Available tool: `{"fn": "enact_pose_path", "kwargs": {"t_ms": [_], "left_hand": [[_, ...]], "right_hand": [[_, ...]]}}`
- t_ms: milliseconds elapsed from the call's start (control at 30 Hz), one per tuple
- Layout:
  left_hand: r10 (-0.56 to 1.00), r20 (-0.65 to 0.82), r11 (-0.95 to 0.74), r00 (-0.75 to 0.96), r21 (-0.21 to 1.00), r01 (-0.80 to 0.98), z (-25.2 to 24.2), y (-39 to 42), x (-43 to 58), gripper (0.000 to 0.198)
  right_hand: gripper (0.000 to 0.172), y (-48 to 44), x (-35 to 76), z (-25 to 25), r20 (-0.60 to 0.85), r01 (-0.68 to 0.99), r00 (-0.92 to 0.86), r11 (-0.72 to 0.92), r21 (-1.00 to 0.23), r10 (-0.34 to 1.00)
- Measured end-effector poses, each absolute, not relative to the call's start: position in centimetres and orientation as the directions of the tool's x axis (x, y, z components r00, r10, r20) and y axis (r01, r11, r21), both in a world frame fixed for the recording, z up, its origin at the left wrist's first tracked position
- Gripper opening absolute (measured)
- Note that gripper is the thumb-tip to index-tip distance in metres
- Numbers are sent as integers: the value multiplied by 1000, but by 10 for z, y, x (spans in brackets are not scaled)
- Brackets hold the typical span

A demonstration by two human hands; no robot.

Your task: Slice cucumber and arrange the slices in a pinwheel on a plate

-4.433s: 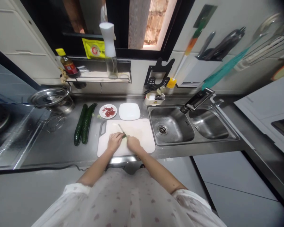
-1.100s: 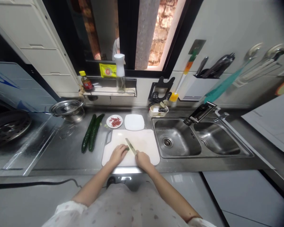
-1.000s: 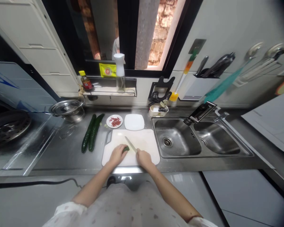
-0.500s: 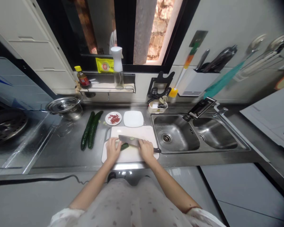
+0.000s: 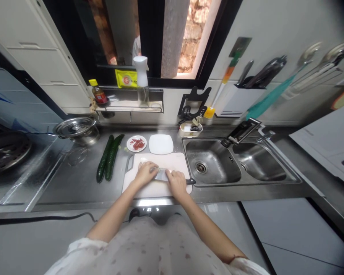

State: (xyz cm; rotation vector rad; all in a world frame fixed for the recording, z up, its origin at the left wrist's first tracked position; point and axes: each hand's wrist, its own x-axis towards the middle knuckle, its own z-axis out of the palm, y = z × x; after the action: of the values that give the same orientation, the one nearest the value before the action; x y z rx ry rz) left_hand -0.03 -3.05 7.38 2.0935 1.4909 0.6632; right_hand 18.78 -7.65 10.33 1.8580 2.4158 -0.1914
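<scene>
A kitchen knife [image 5: 161, 175] is in my right hand [image 5: 177, 184], which is closed around it near the base of the blade. Its black handle sticks out to the right. My left hand [image 5: 144, 174] reaches over the left end of the blade, fingers bent together against it. A small pale green bit of cucumber [image 5: 159, 169] shows beside those fingertips; what they grip is hidden. Both hands are over the white cutting board [image 5: 154, 191]. Left of the board, two whole cucumbers [image 5: 108, 158] lie side by side on the steel counter.
Behind the board stand a plate of chopped red pieces [image 5: 137, 143] and a white square plate [image 5: 161, 144]. To the right is a double sink [image 5: 212, 162] with a black faucet [image 5: 240, 131]. A lidded steel pot [image 5: 78, 130] stands at the back left.
My left hand has moved right and away from me, from the board's left part onto the blade's end. The dark green cucumber piece between the hands is no longer visible. My right hand stays on the knife.
</scene>
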Motion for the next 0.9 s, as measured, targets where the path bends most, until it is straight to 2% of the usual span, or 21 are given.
{"fn": "enact_pose_path", "kwargs": {"t_ms": [167, 400, 500, 600, 900], "left_hand": [[965, 127, -247, 230, 741, 624, 73, -28, 5, 18], [981, -58, 133, -186, 899, 417, 39, -10, -22, 20], [939, -134, 268, -317, 862, 430, 23, 5, -40, 19], [921, -154, 329, -358, 798, 504, 15, 18, -52, 18], [921, -175, 377, -347, 621, 687, 7, 45, -59, 22]], "right_hand": [[38, -79, 197, 99, -153, 974, -225, 222, -37, 962], [37, -81, 223, 86, -178, 994, -114, 112, -18, 977], [40, -80, 231, 81, -188, 997, -74, 73, -16, 979], [43, -80, 234, 78, -193, 999, -43, 39, -20, 980], [42, -79, 235, 72, -191, 998, -26, 13, -69, 981]]}}
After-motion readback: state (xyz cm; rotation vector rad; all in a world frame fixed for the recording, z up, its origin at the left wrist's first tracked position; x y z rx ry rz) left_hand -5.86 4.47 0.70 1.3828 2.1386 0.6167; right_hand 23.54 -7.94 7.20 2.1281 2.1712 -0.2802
